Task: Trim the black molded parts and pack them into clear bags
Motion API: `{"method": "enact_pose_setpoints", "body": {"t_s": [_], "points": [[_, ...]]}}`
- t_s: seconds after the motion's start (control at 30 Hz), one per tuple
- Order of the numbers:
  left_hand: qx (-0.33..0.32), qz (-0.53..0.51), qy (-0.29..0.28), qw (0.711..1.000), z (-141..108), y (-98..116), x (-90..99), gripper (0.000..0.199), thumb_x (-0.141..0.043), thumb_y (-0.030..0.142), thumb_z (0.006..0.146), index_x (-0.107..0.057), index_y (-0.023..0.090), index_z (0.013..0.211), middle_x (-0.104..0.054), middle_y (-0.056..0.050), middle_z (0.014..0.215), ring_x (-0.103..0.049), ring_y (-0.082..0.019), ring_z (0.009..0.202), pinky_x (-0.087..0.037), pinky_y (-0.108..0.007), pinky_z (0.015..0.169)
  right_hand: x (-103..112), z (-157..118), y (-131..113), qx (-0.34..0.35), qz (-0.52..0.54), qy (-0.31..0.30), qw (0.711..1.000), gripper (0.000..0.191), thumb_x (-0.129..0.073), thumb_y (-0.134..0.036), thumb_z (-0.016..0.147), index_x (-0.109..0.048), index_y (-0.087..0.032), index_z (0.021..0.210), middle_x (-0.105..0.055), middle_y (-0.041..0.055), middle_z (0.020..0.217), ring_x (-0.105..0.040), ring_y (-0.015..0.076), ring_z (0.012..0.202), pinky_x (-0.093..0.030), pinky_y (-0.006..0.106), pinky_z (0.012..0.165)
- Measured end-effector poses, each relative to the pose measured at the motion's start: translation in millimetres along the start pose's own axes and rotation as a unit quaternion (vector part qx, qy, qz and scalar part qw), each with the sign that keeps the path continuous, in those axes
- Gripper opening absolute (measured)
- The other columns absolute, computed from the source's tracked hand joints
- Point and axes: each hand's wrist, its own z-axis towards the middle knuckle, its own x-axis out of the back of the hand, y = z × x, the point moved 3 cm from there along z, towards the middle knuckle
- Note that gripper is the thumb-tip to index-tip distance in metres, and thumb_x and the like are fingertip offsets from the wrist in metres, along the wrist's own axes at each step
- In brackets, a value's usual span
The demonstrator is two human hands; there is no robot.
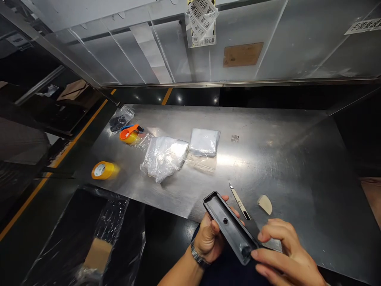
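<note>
A long black plastic housing [230,228], shaped like a shallow trough with a small round hole in its floor, is tilted in front of me. My left hand [210,236] grips it from underneath, thumb along the near side and fingertips showing past the far side. At the lower right end is my right hand [285,252], its bent fingers apart and one fingertip at the housing's rim. Beyond the housing lies a white-handled craft knife [239,201] marked A26. Right of the knife is a cream, wedge-shaped pad [264,204]. A pale item under my right hand is partly hidden.
On the metal table [297,159] lie a crumpled clear bag [163,157], a stack of clear bags [204,142], an orange tape dispenser [129,134], a yellow tape roll [102,170] and a bag with black contents [121,119]. Black plastic sheeting [74,230] is at lower left.
</note>
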Motion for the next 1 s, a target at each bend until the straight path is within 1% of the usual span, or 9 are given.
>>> {"method": "enact_pose_setpoints", "body": {"t_s": [0.1, 0.23, 0.33, 0.53, 0.6, 0.7, 0.8, 0.9, 1.0], "points": [[0.013, 0.005, -0.011, 1.0, 0, -4, -1.5, 0.07, -0.075, 0.045, 0.062, -0.047, 0.021, 0.122, -0.063, -0.008, 0.098, -0.064, -0.024, 0.086, -0.048, -0.038, 0.079, 0, 10, -7, 0.015, 0.023, -0.052, 0.998, 0.009, -0.062, -0.018, 0.078, -0.064, -0.022, 0.085, -0.053, 0.0031, 0.086, -0.046, 0.0175, 0.093, -0.031, 0.036, 0.093], [0.042, 0.0, -0.024, 0.999, -1, -8, -6.1, 0.07, -0.076, 0.044, 0.061, -0.049, 0.019, 0.12, -0.064, -0.009, 0.097, -0.065, -0.022, 0.082, -0.048, -0.037, 0.079, -5, 13, -11, 0.008, 0.075, -0.142, 0.987, 0.008, -0.058, -0.014, 0.081, -0.058, -0.021, 0.083, -0.054, -0.0011, 0.072, -0.044, 0.0147, 0.085, -0.023, 0.038, 0.098], [0.055, -0.009, -0.028, 0.998, -2, -11, -8.7, 0.066, -0.077, 0.043, 0.061, -0.053, 0.017, 0.117, -0.065, -0.009, 0.096, -0.064, -0.02, 0.082, -0.048, -0.032, 0.077, -2, 14, -11, 0.013, 0.077, -0.187, 0.979, 0.006, -0.056, -0.016, 0.082, -0.056, -0.022, 0.083, -0.054, -0.0019, 0.071, -0.045, 0.0145, 0.083, -0.02, 0.04, 0.099], [0.087, -0.028, -0.025, 0.995, -3, -19, -8.2, 0.062, -0.079, 0.04, 0.059, -0.058, 0.016, 0.113, -0.066, -0.009, 0.093, -0.064, -0.018, 0.082, -0.048, -0.028, 0.076, 4, 23, -10, 0.087, 0.064, -0.307, 0.945, 0.009, -0.06, -0.015, 0.079, -0.057, -0.021, 0.084, -0.059, -0.0043, 0.076, -0.05, 0.0138, 0.09, -0.013, 0.039, 0.105], [0.103, -0.032, -0.015, 0.994, -3, -21, -7.4, 0.062, -0.08, 0.039, 0.057, -0.06, 0.016, 0.111, -0.066, -0.009, 0.094, -0.064, -0.017, 0.081, -0.048, -0.027, 0.077, 3, 24, -8, 0.087, 0.091, -0.3, 0.946, 0.008, -0.061, -0.017, 0.078, -0.054, -0.019, 0.076, -0.059, -0.0045, 0.073, -0.05, 0.0134, 0.091, -0.013, 0.038, 0.106], [0.113, -0.035, 0.001, 0.993, -3, -24, -7.7, 0.062, -0.081, 0.04, 0.055, -0.061, 0.016, 0.11, -0.065, -0.01, 0.098, -0.063, -0.018, 0.083, -0.048, -0.029, 0.078, 0, 21, -3, 0.056, 0.15, -0.274, 0.948, 0.018, -0.062, -0.022, 0.079, -0.047, -0.018, 0.07, -0.057, -0.0037, 0.07, -0.05, 0.0127, 0.09, -0.021, 0.037, 0.104], [0.118, -0.044, 0.0, 0.992, -2, -24, -10.4, 0.062, -0.081, 0.039, 0.054, -0.062, 0.016, 0.109, -0.064, -0.01, 0.1, -0.062, -0.02, 0.088, -0.046, -0.031, 0.083, -2, 17, 0, 0.027, 0.184, -0.267, 0.946, 0.014, -0.062, -0.025, 0.08, -0.051, -0.018, 0.078, -0.058, -0.002, 0.073, -0.05, 0.0131, 0.091, -0.025, 0.036, 0.103], [0.121, -0.048, -0.003, 0.991, -2, -24, -12.0, 0.059, -0.081, 0.039, 0.055, -0.063, 0.016, 0.107, -0.063, -0.01, 0.1, -0.062, -0.021, 0.091, -0.045, -0.032, 0.085, -1, 19, -2, 0.046, 0.187, -0.262, 0.946, 0.009, -0.063, -0.021, 0.08, -0.056, -0.017, 0.085, -0.06, -0.0013, 0.075, -0.05, 0.0133, 0.091, -0.021, 0.037, 0.104], [0.126, -0.046, -0.002, 0.991, -3, -25, -11.1, 0.057, -0.081, 0.038, 0.055, -0.064, 0.016, 0.105, -0.064, -0.01, 0.1, -0.062, -0.02, 0.089, -0.047, -0.03, 0.081, 0, 20, -4, 0.057, 0.197, -0.246, 0.947, 0.005, -0.062, -0.018, 0.079, -0.058, -0.017, 0.081, -0.06, -0.0018, 0.072, -0.05, 0.0119, 0.086, -0.022, 0.035, 0.102]]}}
